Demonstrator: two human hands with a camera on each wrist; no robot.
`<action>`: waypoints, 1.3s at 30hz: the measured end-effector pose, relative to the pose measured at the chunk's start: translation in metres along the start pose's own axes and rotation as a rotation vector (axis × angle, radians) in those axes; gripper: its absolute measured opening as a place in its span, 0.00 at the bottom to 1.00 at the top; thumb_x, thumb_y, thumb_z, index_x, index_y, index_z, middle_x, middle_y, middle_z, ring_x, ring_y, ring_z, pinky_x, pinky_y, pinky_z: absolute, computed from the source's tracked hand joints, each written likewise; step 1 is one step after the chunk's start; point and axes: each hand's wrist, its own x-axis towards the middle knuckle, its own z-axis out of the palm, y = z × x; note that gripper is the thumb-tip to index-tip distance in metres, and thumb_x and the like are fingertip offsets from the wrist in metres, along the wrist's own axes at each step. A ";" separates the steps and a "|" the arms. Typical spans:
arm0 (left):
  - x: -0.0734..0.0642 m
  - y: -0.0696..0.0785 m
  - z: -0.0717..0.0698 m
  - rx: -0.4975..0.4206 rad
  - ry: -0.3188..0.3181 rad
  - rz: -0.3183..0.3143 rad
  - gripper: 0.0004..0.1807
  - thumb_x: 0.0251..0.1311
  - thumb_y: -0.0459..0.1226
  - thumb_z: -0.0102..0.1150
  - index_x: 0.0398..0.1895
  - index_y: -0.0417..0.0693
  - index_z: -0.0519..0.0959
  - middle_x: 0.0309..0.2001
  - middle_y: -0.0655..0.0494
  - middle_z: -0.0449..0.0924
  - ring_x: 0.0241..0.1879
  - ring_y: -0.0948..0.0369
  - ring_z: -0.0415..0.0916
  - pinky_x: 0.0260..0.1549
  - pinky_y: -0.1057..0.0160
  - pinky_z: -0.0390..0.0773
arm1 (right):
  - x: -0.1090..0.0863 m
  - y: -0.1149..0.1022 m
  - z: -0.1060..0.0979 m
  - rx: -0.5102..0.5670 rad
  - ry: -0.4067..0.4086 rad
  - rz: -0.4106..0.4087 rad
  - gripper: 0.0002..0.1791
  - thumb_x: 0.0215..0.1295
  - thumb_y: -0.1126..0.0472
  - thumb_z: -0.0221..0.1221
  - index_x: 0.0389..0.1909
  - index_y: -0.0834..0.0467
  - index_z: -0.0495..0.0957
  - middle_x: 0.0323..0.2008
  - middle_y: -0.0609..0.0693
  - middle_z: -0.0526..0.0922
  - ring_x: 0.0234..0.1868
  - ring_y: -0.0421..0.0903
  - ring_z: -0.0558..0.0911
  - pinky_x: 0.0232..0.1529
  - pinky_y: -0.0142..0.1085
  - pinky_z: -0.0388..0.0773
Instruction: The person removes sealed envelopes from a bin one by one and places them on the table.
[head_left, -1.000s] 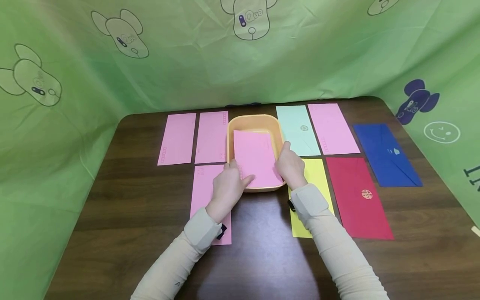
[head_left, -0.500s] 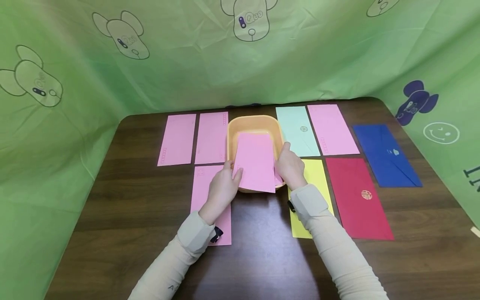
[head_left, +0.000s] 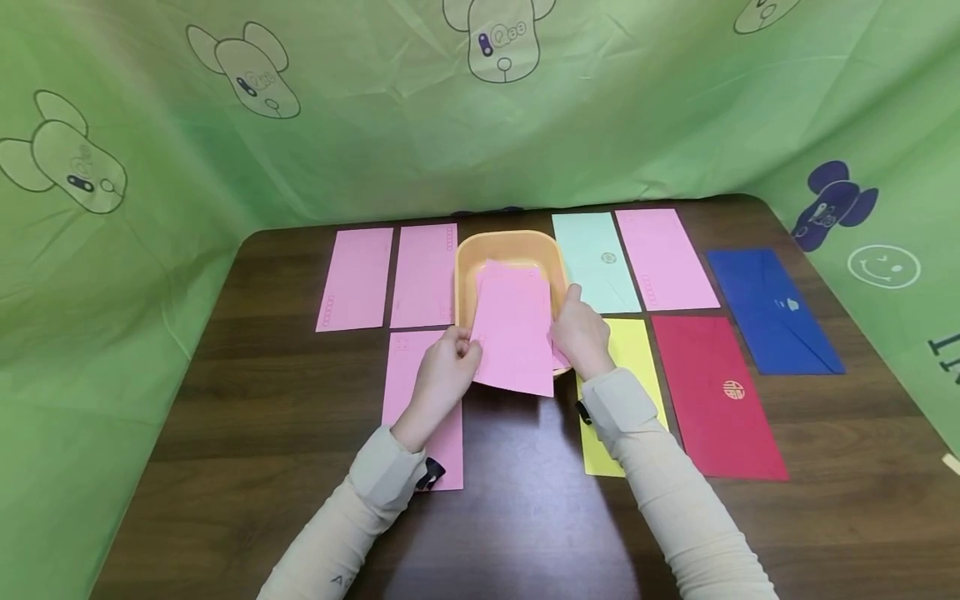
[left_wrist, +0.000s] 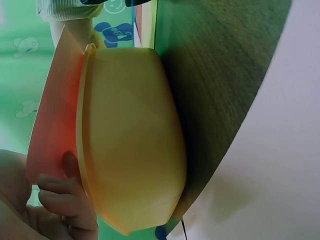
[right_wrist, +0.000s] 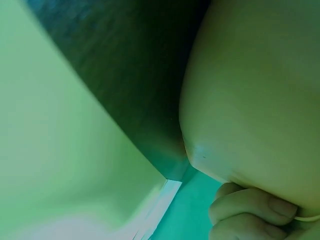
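Observation:
In the head view, my left hand [head_left: 441,373] pinches the left edge of a pink envelope [head_left: 516,333] between thumb and fingers. The envelope is tilted over the near side of an orange plastic basin [head_left: 504,242]. Beneath it, another pink envelope [head_left: 492,268] shows inside the basin, mostly covered. The left wrist view shows the held envelope [left_wrist: 55,120] above the basin's rim, looking reddish there. My right hand [head_left: 582,335] grips the basin's right rim. In the right wrist view its curled fingers [right_wrist: 252,205] lie against the basin wall [right_wrist: 260,100].
Pink envelopes [head_left: 356,279] lie flat to the left, one partly under my left wrist. Mint [head_left: 597,258], pink [head_left: 666,257], blue [head_left: 772,308] and red [head_left: 712,383] envelopes lie right. My right forearm covers part of a yellow envelope [head_left: 633,358]. Green printed cloth [head_left: 375,150] surrounds the table.
My left hand has moved slightly left and toward me, lifting the top pink envelope and drawing it past the basin's near rim. My right hand has stayed on the rim.

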 end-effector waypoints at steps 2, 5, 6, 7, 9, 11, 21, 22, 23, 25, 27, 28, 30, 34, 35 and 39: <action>-0.001 -0.001 -0.001 -0.010 0.004 -0.017 0.17 0.62 0.40 0.47 0.49 0.40 0.76 0.27 0.54 0.79 0.24 0.60 0.67 0.28 0.66 0.66 | 0.000 0.000 0.000 -0.002 0.005 -0.004 0.19 0.65 0.61 0.45 0.54 0.64 0.57 0.33 0.63 0.79 0.33 0.58 0.80 0.26 0.42 0.68; -0.002 -0.002 -0.003 -0.008 0.016 -0.040 0.16 0.61 0.40 0.46 0.47 0.42 0.76 0.29 0.54 0.79 0.25 0.60 0.68 0.28 0.66 0.66 | 0.000 0.001 0.001 -0.007 0.009 -0.008 0.18 0.65 0.61 0.45 0.53 0.64 0.57 0.33 0.63 0.79 0.33 0.58 0.80 0.26 0.43 0.69; -0.002 -0.003 -0.004 -0.002 0.023 -0.045 0.16 0.60 0.41 0.45 0.46 0.43 0.76 0.30 0.54 0.79 0.26 0.60 0.69 0.29 0.66 0.66 | -0.001 0.001 0.000 -0.011 0.010 -0.010 0.18 0.65 0.62 0.44 0.53 0.64 0.58 0.33 0.63 0.79 0.33 0.58 0.80 0.26 0.43 0.69; -0.003 -0.003 -0.005 0.003 0.028 -0.051 0.15 0.60 0.41 0.45 0.45 0.43 0.76 0.31 0.54 0.79 0.28 0.59 0.70 0.29 0.66 0.67 | -0.001 0.001 0.000 -0.012 0.011 -0.010 0.18 0.64 0.62 0.44 0.53 0.64 0.58 0.33 0.63 0.79 0.33 0.58 0.80 0.26 0.43 0.69; -0.004 -0.004 -0.007 0.008 0.032 -0.059 0.14 0.60 0.41 0.46 0.44 0.44 0.75 0.33 0.52 0.79 0.29 0.58 0.71 0.30 0.65 0.67 | -0.001 0.001 0.000 -0.013 0.010 -0.011 0.18 0.63 0.64 0.44 0.53 0.64 0.58 0.32 0.63 0.79 0.32 0.58 0.80 0.26 0.43 0.69; -0.005 -0.004 -0.010 0.010 0.032 -0.064 0.14 0.61 0.41 0.46 0.43 0.44 0.75 0.34 0.52 0.78 0.30 0.58 0.72 0.30 0.65 0.67 | 0.000 0.001 0.001 -0.013 0.009 -0.012 0.18 0.62 0.65 0.44 0.53 0.64 0.58 0.32 0.63 0.79 0.32 0.57 0.80 0.25 0.43 0.69; -0.016 -0.010 -0.028 0.018 0.017 -0.074 0.11 0.61 0.39 0.47 0.42 0.43 0.73 0.34 0.51 0.80 0.30 0.59 0.71 0.29 0.66 0.66 | 0.002 0.002 0.002 -0.004 0.001 -0.003 0.19 0.62 0.64 0.45 0.54 0.64 0.57 0.35 0.64 0.80 0.35 0.58 0.81 0.28 0.44 0.70; -0.017 -0.012 -0.031 0.030 0.015 -0.070 0.11 0.61 0.38 0.46 0.42 0.42 0.73 0.35 0.49 0.81 0.31 0.58 0.72 0.30 0.65 0.67 | 0.002 0.002 0.002 -0.002 0.001 -0.004 0.20 0.62 0.65 0.45 0.54 0.64 0.57 0.35 0.64 0.80 0.35 0.59 0.81 0.28 0.44 0.70; -0.018 -0.014 -0.034 0.042 0.013 -0.069 0.11 0.62 0.37 0.46 0.43 0.41 0.74 0.37 0.47 0.81 0.32 0.57 0.73 0.31 0.65 0.68 | 0.002 0.002 0.001 0.000 0.000 -0.003 0.20 0.62 0.65 0.45 0.54 0.64 0.57 0.35 0.64 0.80 0.35 0.59 0.81 0.28 0.44 0.70; -0.020 -0.017 -0.040 0.057 0.006 -0.076 0.12 0.63 0.35 0.44 0.44 0.39 0.74 0.40 0.44 0.82 0.35 0.55 0.74 0.31 0.65 0.69 | 0.001 0.001 0.001 0.002 0.000 0.000 0.20 0.62 0.65 0.46 0.54 0.64 0.57 0.36 0.64 0.80 0.35 0.59 0.81 0.29 0.44 0.71; -0.023 -0.022 -0.047 0.073 0.000 -0.085 0.13 0.65 0.34 0.44 0.46 0.37 0.74 0.41 0.41 0.81 0.36 0.54 0.74 0.31 0.65 0.69 | 0.000 0.001 0.000 0.005 -0.003 0.000 0.20 0.61 0.65 0.46 0.54 0.64 0.57 0.36 0.65 0.80 0.36 0.59 0.81 0.29 0.44 0.71; -0.024 -0.024 -0.050 0.073 -0.010 -0.098 0.13 0.66 0.34 0.44 0.47 0.36 0.73 0.42 0.41 0.80 0.36 0.53 0.74 0.31 0.65 0.69 | 0.000 0.000 0.000 0.007 -0.004 0.001 0.20 0.62 0.65 0.46 0.54 0.64 0.57 0.36 0.65 0.80 0.36 0.60 0.81 0.29 0.45 0.71; -0.026 -0.028 -0.056 0.069 -0.025 -0.120 0.14 0.66 0.34 0.43 0.49 0.35 0.73 0.42 0.40 0.80 0.36 0.54 0.74 0.31 0.65 0.69 | 0.000 0.000 0.000 0.005 -0.003 0.005 0.19 0.61 0.65 0.46 0.53 0.64 0.57 0.36 0.65 0.80 0.36 0.60 0.81 0.29 0.45 0.71; -0.032 -0.038 -0.068 0.076 -0.033 -0.154 0.16 0.67 0.35 0.41 0.52 0.33 0.71 0.44 0.38 0.78 0.39 0.52 0.74 0.34 0.63 0.71 | -0.001 -0.001 -0.001 0.000 -0.006 0.011 0.19 0.62 0.65 0.45 0.54 0.64 0.57 0.36 0.65 0.81 0.37 0.61 0.81 0.30 0.45 0.71; -0.034 -0.041 -0.071 0.074 -0.032 -0.161 0.17 0.68 0.35 0.41 0.52 0.33 0.70 0.44 0.38 0.78 0.39 0.52 0.74 0.35 0.63 0.72 | -0.001 -0.001 -0.001 -0.001 -0.008 0.012 0.19 0.62 0.65 0.45 0.54 0.64 0.57 0.37 0.66 0.81 0.37 0.61 0.81 0.30 0.45 0.71; -0.040 -0.052 -0.083 0.081 -0.024 -0.185 0.17 0.68 0.35 0.41 0.52 0.31 0.70 0.40 0.38 0.78 0.37 0.52 0.74 0.33 0.64 0.70 | -0.001 -0.002 -0.002 -0.001 -0.018 0.015 0.21 0.63 0.65 0.45 0.56 0.64 0.57 0.37 0.66 0.81 0.36 0.60 0.81 0.30 0.44 0.71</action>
